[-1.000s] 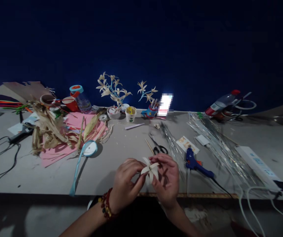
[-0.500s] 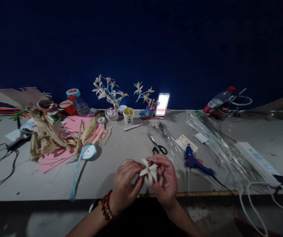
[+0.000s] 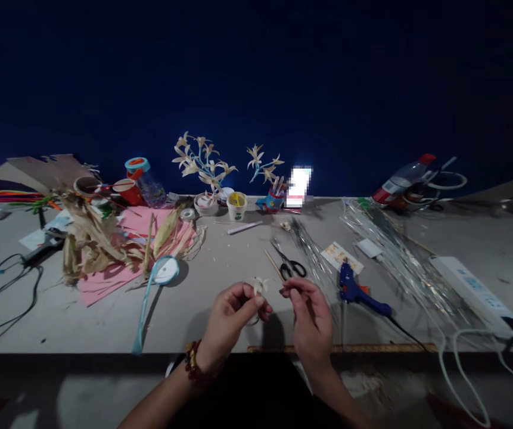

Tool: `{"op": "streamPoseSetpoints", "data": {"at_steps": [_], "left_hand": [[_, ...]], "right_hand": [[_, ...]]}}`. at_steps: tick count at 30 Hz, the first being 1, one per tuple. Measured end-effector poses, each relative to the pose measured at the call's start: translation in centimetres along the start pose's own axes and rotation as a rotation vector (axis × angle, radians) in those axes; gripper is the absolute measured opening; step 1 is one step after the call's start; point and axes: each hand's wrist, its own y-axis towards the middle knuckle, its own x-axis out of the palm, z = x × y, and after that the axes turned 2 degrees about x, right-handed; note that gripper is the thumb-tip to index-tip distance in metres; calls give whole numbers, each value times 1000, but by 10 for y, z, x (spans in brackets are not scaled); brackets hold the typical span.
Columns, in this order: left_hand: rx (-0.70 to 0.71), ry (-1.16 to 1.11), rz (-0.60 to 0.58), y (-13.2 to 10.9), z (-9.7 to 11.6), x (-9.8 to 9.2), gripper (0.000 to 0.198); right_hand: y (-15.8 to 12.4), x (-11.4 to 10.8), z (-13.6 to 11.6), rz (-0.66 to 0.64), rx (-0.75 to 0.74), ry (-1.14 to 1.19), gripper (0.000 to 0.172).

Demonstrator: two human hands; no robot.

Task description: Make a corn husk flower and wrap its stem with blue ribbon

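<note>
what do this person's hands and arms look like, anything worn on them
The left hand and right hand are ungloved. A beaded bracelet, dark red with some golden beads, circles the left wrist; none shows on the right. No sleeves show on the visible forearms.

The held flower point(image 3: 260, 286) is tinted creamy white, and a similar cream is repeated in the flower sprays point(image 3: 189, 167), whose stems are coloured light blue. That light blue is also worn by the ribbon point(image 3: 144, 310). The wall point(image 3: 256, 71) is coloured deep navy, the table point(image 3: 220, 262) grey. The paper point(image 3: 104, 287) is coloured pink, the husks point(image 3: 89, 244) tan (one is tinged greenish yellow). The glue gun point(image 3: 367, 300) is coloured dark blue, the bracelet point(image 3: 192, 360) dark red dotted with yellow, and the bottle point(image 3: 401, 182) is capped in red.
</note>
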Motion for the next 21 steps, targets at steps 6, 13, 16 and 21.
{"op": "streamPoseSetpoints", "data": {"at_steps": [6,13,16,21], "left_hand": [[43,4,-33,-1,-3,-5,22],[679,520,20,0,-4,-27,19],[869,564,-5,2,0,-35,19],[914,603,-14,2,2,-46,17]], "right_hand": [[2,-5,-11,-94,-109,-61,13],[9,-12,-7,-29,-6,8,26],[20,-21,0,34,17,73,39],[33,-50,10,43,-31,-311,42]]}}
